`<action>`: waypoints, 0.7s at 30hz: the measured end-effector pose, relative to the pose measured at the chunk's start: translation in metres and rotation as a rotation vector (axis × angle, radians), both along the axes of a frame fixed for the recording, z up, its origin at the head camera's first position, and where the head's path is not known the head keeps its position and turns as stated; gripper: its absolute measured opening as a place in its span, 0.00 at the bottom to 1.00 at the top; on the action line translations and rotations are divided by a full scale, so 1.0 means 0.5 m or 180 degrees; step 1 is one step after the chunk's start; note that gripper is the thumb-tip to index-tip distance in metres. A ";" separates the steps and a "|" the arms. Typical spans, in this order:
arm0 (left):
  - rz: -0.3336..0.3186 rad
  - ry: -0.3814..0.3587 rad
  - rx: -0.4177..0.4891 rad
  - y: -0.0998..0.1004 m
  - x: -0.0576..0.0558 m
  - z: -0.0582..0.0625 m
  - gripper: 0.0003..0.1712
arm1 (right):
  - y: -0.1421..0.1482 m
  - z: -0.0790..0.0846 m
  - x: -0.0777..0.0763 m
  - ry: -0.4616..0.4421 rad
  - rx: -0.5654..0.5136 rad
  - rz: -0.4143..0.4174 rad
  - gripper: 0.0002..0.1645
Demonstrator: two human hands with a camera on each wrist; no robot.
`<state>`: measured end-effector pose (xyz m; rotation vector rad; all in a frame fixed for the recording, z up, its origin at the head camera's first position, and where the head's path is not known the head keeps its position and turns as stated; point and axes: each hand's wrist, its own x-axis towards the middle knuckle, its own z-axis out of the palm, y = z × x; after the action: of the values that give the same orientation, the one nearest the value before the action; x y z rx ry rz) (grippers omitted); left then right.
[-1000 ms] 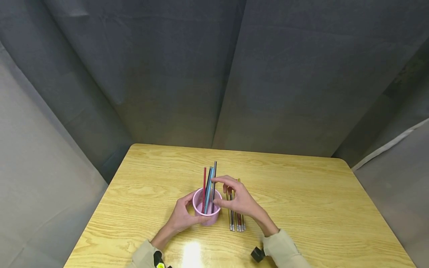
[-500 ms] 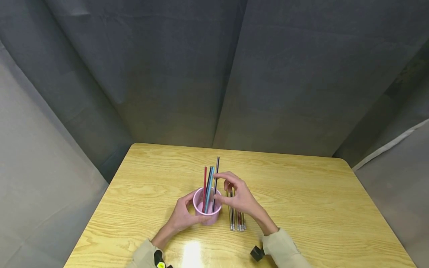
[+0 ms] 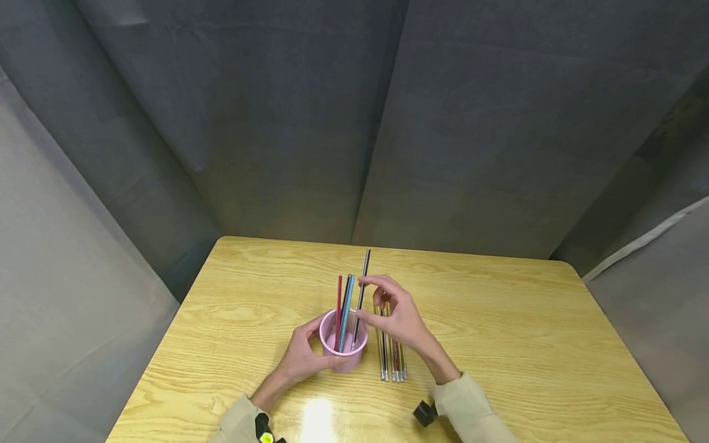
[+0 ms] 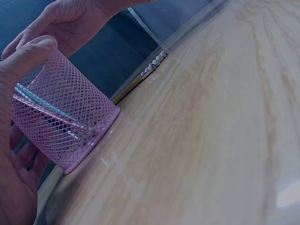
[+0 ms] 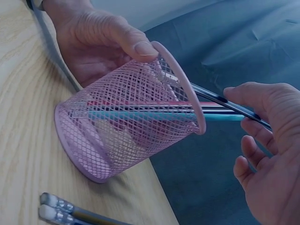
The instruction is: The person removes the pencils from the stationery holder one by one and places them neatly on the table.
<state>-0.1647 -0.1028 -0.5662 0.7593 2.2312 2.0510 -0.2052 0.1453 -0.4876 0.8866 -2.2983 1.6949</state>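
A pink mesh pencil cup stands upright on the table, and my left hand grips its side with thumb and fingers around it. Inside lean a red pencil, a light blue pencil and a dark pencil beside it. My right hand pinches another dark striped pencil, whose eraser end is within the cup's rim in the right wrist view. That pencil tilts to the right, its upper end well above the others.
Right of the cup, several pencils lie side by side on the wooden table, eraser ends towards me. Grey curtains hang behind and at both sides. A black device is strapped at the right wrist.
My right hand has moved up and slightly away, raising the dark striped pencil in the cup and tilting it more to the right. The left hand and the cup have stayed in place.
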 end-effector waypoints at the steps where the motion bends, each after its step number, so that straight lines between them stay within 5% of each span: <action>1: -0.0007 -0.0014 0.0002 0.000 0.000 0.001 0.50 | 0.001 0.001 -0.001 -0.0002 -0.0011 -0.0010 0.37; 9: -0.0010 0.0013 0.0003 0.002 -0.001 -0.001 0.49 | 0.010 0.023 -0.003 0.0073 -0.0140 -0.0065 0.39; 16: 0.0025 0.0014 -0.0003 0.002 -0.001 -0.001 0.49 | 0.012 0.074 0.017 0.0055 -0.0227 -0.0036 0.36; 21: 0.0018 -0.0036 -0.0008 0.002 0.001 0.001 0.49 | 0.022 0.057 0.012 0.0068 -0.0263 -0.0023 0.37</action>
<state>-0.1643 -0.1017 -0.5658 0.7401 2.2323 2.0493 -0.1992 0.1562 -0.4592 0.8744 -2.1981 1.7546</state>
